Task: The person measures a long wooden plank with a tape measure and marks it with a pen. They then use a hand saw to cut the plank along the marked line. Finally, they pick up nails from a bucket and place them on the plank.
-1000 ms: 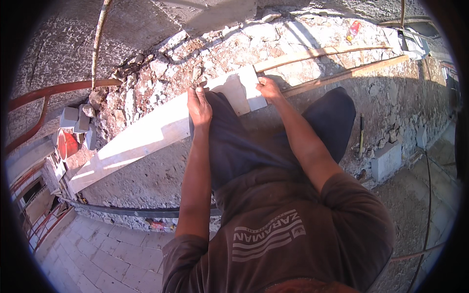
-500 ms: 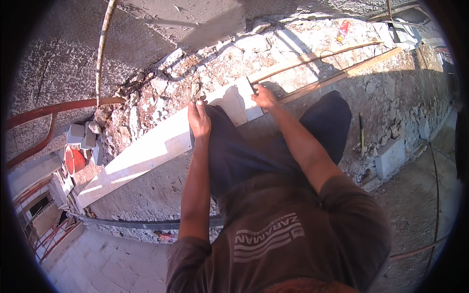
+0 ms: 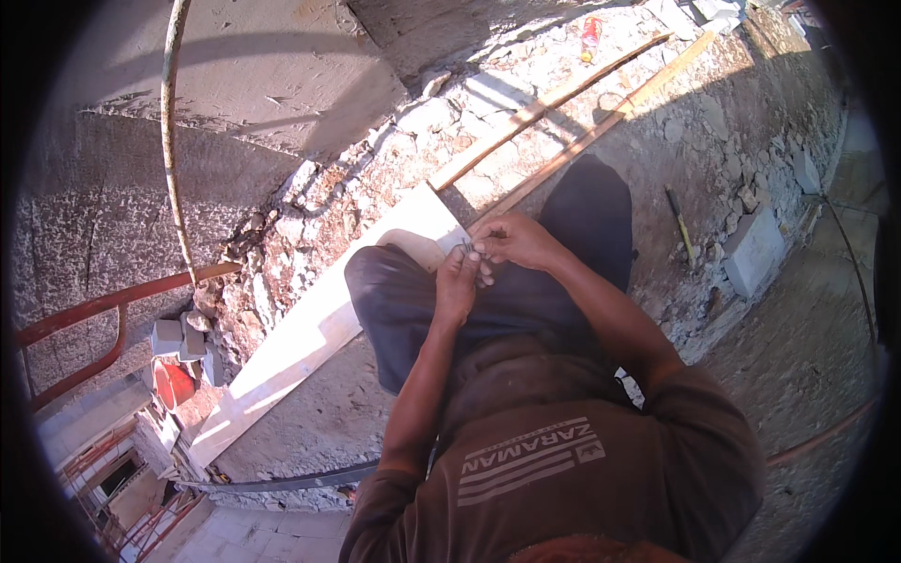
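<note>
Hands [image 3: 483, 263] meet pinching small nails [image 3: 466, 247] above pale plank [image 3: 310, 328].

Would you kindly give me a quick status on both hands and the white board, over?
Left hand and right hand together over the knees, pinching something small and dark, too small to identify. White board flat on the rubble, untouched. Nothing blocking.

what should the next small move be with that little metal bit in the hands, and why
Probably lower the small metal piece to the pale plank and set it there. Both the left hand and right hand are pinching it together above the knees, right over the plank's near end, with neither hand touching the wood. What the piece is looks too small to tell.
</note>
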A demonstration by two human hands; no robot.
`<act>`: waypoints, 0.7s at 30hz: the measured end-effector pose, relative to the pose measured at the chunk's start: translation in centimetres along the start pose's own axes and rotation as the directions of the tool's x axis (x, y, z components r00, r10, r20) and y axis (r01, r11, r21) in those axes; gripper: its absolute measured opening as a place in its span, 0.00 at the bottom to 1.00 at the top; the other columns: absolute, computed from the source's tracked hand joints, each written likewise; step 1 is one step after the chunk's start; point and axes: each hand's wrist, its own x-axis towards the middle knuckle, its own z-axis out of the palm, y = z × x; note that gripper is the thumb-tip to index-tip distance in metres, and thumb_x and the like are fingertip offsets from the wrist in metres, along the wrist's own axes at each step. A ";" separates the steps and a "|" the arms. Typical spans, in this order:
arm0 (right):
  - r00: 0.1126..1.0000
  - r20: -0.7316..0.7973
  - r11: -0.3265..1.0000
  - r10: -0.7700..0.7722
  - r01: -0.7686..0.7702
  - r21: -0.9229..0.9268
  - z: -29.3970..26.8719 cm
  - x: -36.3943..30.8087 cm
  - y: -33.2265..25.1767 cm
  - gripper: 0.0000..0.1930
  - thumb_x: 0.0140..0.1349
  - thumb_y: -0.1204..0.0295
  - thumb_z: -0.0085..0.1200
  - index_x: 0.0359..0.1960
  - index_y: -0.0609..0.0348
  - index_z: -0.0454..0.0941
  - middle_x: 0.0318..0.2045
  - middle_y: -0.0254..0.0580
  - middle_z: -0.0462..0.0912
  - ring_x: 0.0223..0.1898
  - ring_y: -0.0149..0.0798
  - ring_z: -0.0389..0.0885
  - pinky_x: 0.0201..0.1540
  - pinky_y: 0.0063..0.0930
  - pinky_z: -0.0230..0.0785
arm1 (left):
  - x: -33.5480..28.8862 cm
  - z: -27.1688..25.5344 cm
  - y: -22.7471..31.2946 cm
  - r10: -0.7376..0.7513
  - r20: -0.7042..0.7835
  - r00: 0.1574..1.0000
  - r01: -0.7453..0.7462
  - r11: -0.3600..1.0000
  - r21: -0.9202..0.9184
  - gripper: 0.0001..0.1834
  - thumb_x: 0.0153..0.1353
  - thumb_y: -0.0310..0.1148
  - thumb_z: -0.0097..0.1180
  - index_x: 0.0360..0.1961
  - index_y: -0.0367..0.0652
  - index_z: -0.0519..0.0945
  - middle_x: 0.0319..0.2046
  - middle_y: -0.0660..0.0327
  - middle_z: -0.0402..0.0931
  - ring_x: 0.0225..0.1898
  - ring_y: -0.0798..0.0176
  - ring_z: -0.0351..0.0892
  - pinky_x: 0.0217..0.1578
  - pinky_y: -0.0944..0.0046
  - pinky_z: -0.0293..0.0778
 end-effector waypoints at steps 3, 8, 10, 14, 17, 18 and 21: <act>0.978 -0.171 0.992 -0.119 0.108 -0.071 -0.1 -1.8 0.2 0.10 0.64 0.67 0.55 0.36 0.61 0.82 0.31 0.39 0.84 0.34 0.30 0.80 0.40 0.29 0.72 | -0.6 0.5 -0.5 0.028 0.030 0.999 -0.029 1.000 0.005 0.14 0.73 0.38 0.48 0.48 0.37 0.75 0.31 0.59 0.80 0.35 0.65 0.81 0.34 0.67 0.75; 0.920 -0.368 0.976 -0.132 0.186 0.116 -1.2 -4.0 -1.1 0.09 0.68 0.68 0.56 0.37 0.63 0.81 0.32 0.37 0.83 0.34 0.28 0.79 0.37 0.26 0.72 | -0.3 -0.7 -1.2 0.098 0.014 0.995 -0.095 0.984 -0.148 0.11 0.74 0.37 0.47 0.49 0.42 0.72 0.36 0.60 0.81 0.40 0.67 0.80 0.39 0.67 0.73; 0.884 -0.393 0.962 -0.252 0.184 -0.204 -1.6 -5.0 -2.2 0.09 0.67 0.68 0.56 0.38 0.61 0.81 0.32 0.40 0.84 0.34 0.33 0.82 0.37 0.30 0.74 | 0.2 -1.4 -1.1 0.077 0.070 0.995 -0.059 0.973 -0.224 0.09 0.74 0.37 0.47 0.48 0.44 0.72 0.36 0.61 0.80 0.41 0.68 0.80 0.40 0.67 0.72; 0.860 -0.363 0.837 -0.359 0.125 -0.532 -1.5 -6.5 -3.2 0.09 0.63 0.67 0.55 0.39 0.57 0.82 0.33 0.47 0.84 0.35 0.47 0.85 0.39 0.39 0.75 | 0.4 -0.8 0.3 0.066 -0.006 0.998 -0.066 0.998 -0.016 0.07 0.72 0.35 0.52 0.44 0.45 0.75 0.35 0.63 0.78 0.39 0.68 0.79 0.39 0.66 0.73; 0.869 -0.401 0.869 -0.290 0.063 -0.491 -1.3 -7.0 -2.6 0.09 0.60 0.65 0.51 0.35 0.52 0.82 0.34 0.44 0.85 0.38 0.51 0.83 0.41 0.44 0.74 | -0.3 1.9 2.1 0.203 -0.027 0.979 -0.180 0.914 0.363 0.06 0.67 0.31 0.58 0.41 0.41 0.77 0.35 0.61 0.78 0.38 0.64 0.80 0.38 0.62 0.74; 0.859 -0.406 0.877 -0.311 0.095 -0.471 -1.4 -7.1 -2.4 0.08 0.59 0.65 0.51 0.34 0.51 0.82 0.33 0.44 0.85 0.38 0.51 0.83 0.41 0.44 0.74 | -0.6 2.9 2.7 0.299 0.041 0.953 -0.286 0.849 0.444 0.06 0.66 0.30 0.59 0.41 0.40 0.78 0.35 0.61 0.79 0.37 0.62 0.80 0.38 0.61 0.74; 0.868 -0.415 0.904 -0.272 0.083 -0.419 -1.5 -7.4 -2.4 0.08 0.58 0.65 0.53 0.33 0.50 0.82 0.31 0.43 0.84 0.37 0.51 0.83 0.39 0.45 0.74 | 0.0 4.8 4.5 0.458 0.192 0.868 -0.420 0.470 0.777 0.09 0.62 0.27 0.63 0.42 0.36 0.80 0.36 0.55 0.80 0.38 0.56 0.82 0.39 0.60 0.75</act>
